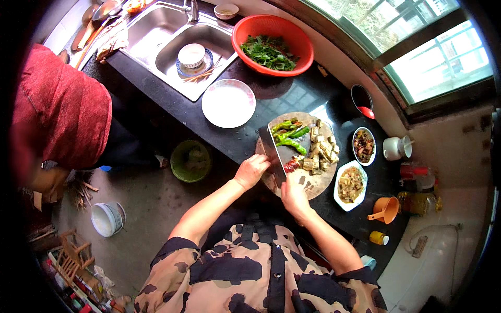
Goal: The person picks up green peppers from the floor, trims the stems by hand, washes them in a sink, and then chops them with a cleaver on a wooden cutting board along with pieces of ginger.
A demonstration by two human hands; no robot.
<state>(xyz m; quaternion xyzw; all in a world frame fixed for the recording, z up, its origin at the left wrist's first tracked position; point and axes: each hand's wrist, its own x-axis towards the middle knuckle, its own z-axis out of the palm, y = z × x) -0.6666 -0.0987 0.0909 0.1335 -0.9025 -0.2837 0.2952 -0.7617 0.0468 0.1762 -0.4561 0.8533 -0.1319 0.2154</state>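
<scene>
My right hand (295, 199) is closed round the handle end of a cleaver (273, 151), its broad blade standing on the left part of a round chopping board (309, 189). Close against the blade's left side is my left hand (252, 171), fingers bent together; whatever they may hold is hidden. Right of the blade lie wrinkled green peppers (292, 136), with a dark red pepper (292, 165) nearer me. Pale, browned chunks of what looks like cooked eggplant (322, 152) are heaped on the board's right side.
A white plate (228, 103) and a red basket of leafy greens (272, 32) stand beyond, near the sink (156, 31). Two filled dishes (364, 146) (350, 185) and an orange dipper (385, 209) stand right. A person in red (68, 109) is at the left, near a green bin (191, 161).
</scene>
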